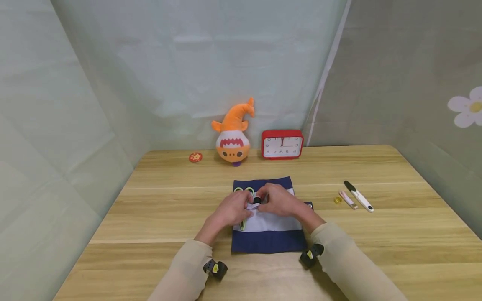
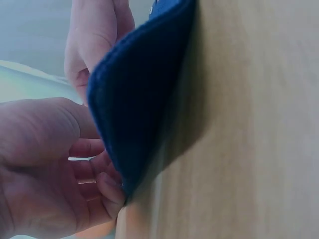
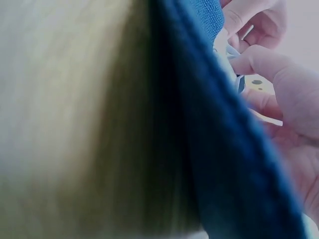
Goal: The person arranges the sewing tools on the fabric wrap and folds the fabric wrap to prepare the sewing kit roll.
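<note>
A navy and white cloth organizer [image 1: 269, 241] lies spread on the table under both hands. At its middle, my left hand [image 1: 234, 207] pinches the edge of the white pocket fabric [image 1: 273, 222]. Opposite it, my right hand [image 1: 278, 200] grips a small black cylinder [image 1: 257, 200] with a pale end, held at the pocket's edge. Light-green scissors [image 1: 242, 225] sit in the organizer at the left, partly hidden by the left hand. In both wrist views the raised navy edge covers much of the fingers' work.
Right of the organizer lie a yellow ring [image 1: 337, 200], a pink-and-white clipper-like tool [image 1: 348, 200] and a black-and-white slim tool [image 1: 359, 196]. Along the back stand an orange plush shark [image 1: 232, 138] and a red clock [image 1: 282, 144], with a red disc [image 1: 195, 157] to their left.
</note>
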### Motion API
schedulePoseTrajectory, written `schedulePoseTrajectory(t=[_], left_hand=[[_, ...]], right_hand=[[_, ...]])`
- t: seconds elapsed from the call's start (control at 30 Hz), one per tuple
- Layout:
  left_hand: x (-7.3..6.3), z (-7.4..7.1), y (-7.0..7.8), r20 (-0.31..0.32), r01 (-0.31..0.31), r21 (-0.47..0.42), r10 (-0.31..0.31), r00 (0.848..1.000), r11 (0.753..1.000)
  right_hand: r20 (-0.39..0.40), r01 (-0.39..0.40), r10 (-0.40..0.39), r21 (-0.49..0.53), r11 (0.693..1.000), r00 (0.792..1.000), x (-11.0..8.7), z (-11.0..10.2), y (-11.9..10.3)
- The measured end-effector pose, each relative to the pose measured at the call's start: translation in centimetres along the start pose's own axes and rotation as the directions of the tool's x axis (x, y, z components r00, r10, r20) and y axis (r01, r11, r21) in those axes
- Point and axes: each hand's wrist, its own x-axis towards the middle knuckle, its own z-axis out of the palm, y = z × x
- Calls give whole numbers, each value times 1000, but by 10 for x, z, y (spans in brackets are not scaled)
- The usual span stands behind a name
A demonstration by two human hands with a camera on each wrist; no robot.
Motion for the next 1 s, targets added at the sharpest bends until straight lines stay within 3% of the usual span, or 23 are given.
schedulePoseTrajectory(t=[0.73,1.0], left_hand=[[0,1,-1,-9,2,4,-1,1000,1000],[1,1,-2,-13,-17,7,17,1000,1000]], right_hand=[[20,87,-88,72,994,996,-5,-3,8],[11,46,-47,81,996,999,-8,-3,7]])
